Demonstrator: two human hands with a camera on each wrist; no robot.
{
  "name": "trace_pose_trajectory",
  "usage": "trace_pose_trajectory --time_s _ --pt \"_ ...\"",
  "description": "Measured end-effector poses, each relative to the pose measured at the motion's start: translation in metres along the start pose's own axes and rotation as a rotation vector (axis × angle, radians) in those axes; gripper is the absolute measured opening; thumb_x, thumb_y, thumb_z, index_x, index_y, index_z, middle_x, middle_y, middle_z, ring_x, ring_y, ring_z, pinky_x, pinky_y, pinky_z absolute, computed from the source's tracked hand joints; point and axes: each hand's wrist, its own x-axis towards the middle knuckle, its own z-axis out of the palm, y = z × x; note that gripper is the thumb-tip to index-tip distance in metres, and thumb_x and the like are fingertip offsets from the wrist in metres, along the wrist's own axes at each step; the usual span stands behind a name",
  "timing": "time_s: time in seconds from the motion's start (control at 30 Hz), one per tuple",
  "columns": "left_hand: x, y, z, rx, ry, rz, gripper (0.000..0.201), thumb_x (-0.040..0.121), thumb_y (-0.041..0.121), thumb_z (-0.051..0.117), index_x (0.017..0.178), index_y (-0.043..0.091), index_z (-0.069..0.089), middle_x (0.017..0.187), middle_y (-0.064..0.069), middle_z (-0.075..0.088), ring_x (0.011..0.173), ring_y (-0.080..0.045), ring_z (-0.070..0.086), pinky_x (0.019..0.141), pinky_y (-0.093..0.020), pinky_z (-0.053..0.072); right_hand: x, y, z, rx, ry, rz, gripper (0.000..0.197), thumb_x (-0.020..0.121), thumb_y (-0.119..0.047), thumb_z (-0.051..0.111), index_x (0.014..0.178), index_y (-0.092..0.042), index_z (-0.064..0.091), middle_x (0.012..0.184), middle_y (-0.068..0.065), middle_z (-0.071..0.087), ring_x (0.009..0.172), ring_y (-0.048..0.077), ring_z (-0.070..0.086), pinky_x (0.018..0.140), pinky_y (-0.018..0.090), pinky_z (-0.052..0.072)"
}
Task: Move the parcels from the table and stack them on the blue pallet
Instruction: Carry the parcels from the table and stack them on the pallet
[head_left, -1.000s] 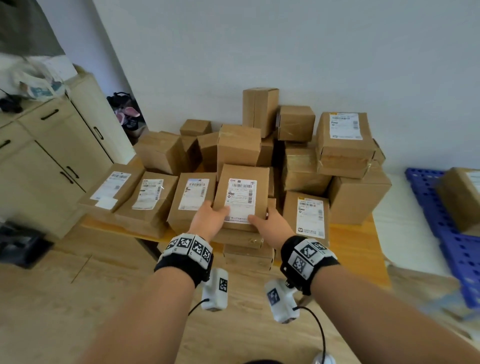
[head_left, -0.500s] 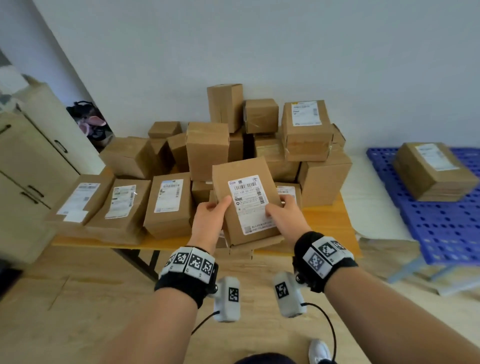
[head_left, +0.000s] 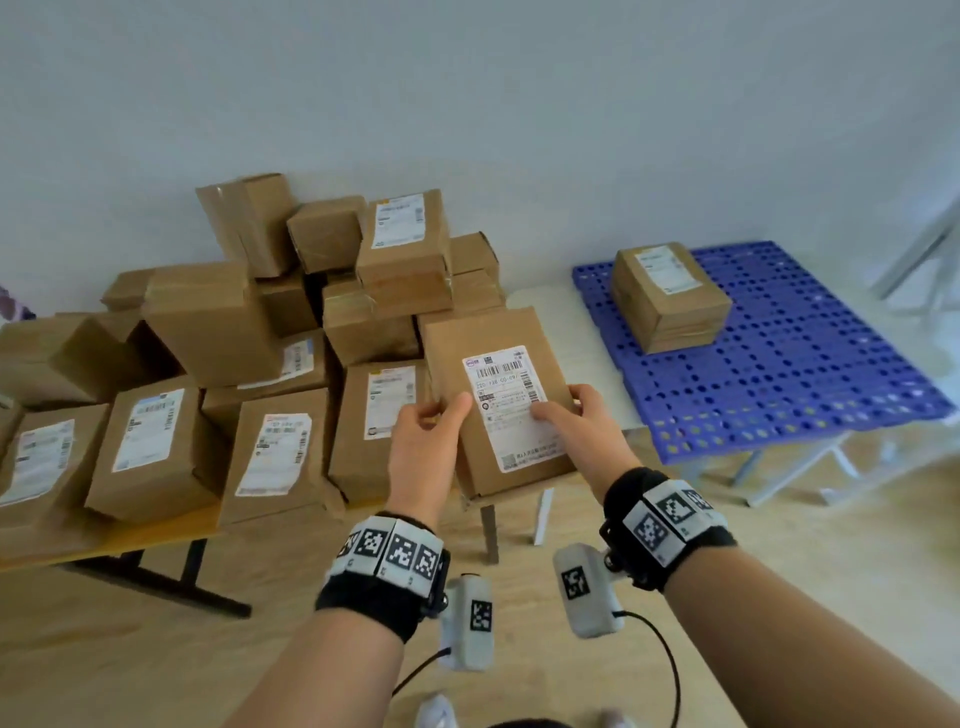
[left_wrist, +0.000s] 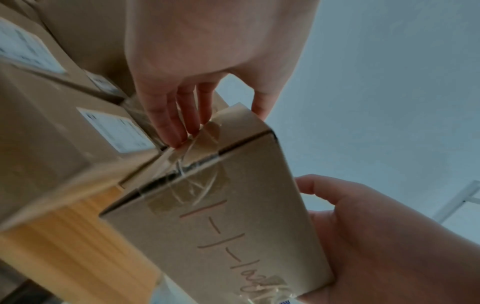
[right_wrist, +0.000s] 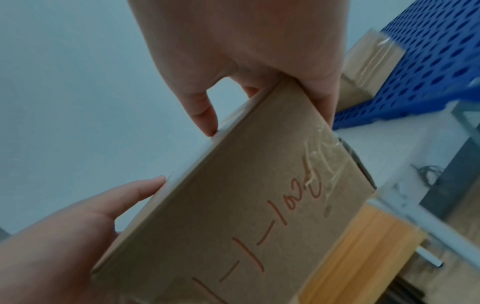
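Observation:
A flat brown parcel (head_left: 498, 400) with a white shipping label hangs in the air past the right end of the wooden table (head_left: 156, 535). My left hand (head_left: 426, 441) grips its left edge, thumb on the label side. My right hand (head_left: 576, 421) grips its right edge the same way. In the left wrist view the parcel (left_wrist: 228, 222) shows taped seams and red handwriting underneath, and the fingers (left_wrist: 179, 121) curl over its end. The right wrist view shows the same underside (right_wrist: 246, 216). To the right lies the blue pallet (head_left: 810, 374) with one labelled parcel (head_left: 670, 296) on it.
Many brown parcels (head_left: 218, 364) are piled on the table against the grey wall, several with white labels. The pallet rests on a low white frame (head_left: 779, 467). Wooden floor (head_left: 156, 649) runs in front of the table.
The parcel came up off the pile and travelled right with both hands holding it. The view swung right, bringing the whole pallet into sight.

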Motion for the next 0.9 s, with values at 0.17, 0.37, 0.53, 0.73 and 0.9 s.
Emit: trace_pose_trajectory --time_s 0.17,0.37,0.53,0.73,0.9 --pt "-0.033 0.025 0.105 0.007 -0.061 0.072 0.036 0.088 0.049 0.065 0.108 0.021 0.055 0.101 0.006 0.065 0.087 -0.005 0.061 0.064 -0.021 0.042 0.012 0.011 -0.105 0.014 0.088 -0.011 0.044 0.091 -0.036 0.065 0.127 -0.023 0.044 0.114 -0.006 0.059 0.097 0.013 0.062 0.086 0.037 0.053" --pt "-0.047 0.041 0.205 0.040 -0.171 0.145 0.036 0.090 0.050 0.062 0.113 0.023 0.056 0.105 0.008 0.064 0.097 -0.007 0.062 0.077 -0.026 0.049 0.033 0.014 -0.206 0.081 0.170 -0.036 0.044 0.090 -0.039 0.066 0.128 -0.023 0.048 0.122 -0.002 0.061 0.101 0.016 0.065 0.091 0.042 0.054" --pt "-0.027 0.063 0.269 0.101 -0.234 0.192 0.028 0.090 0.046 0.062 0.104 0.022 0.060 0.102 0.006 0.066 0.096 -0.011 0.063 0.089 -0.038 0.053 0.065 0.007 -0.263 0.128 0.245 -0.051 0.043 0.092 -0.035 0.066 0.129 -0.020 0.049 0.115 -0.004 0.064 0.096 0.013 0.067 0.080 0.031 0.056" --pt "0.015 0.095 0.353 0.126 -0.336 0.262 0.022 0.091 0.041 0.062 0.103 0.023 0.061 0.101 0.006 0.067 0.093 -0.009 0.064 0.080 -0.029 0.051 0.130 -0.010 -0.327 0.110 0.337 -0.060 0.041 0.091 -0.036 0.066 0.126 -0.023 0.051 0.112 -0.006 0.066 0.096 0.013 0.068 0.085 0.035 0.057" --pt "0.052 0.117 0.414 0.150 -0.392 0.257 0.026 0.094 0.039 0.060 0.114 0.023 0.059 0.102 0.016 0.062 0.092 0.006 0.057 0.075 -0.019 0.046 0.188 -0.025 -0.367 0.091 0.376 -0.051 0.039 0.090 -0.036 0.067 0.124 -0.025 0.052 0.111 -0.006 0.067 0.095 0.012 0.068 0.084 0.033 0.056"
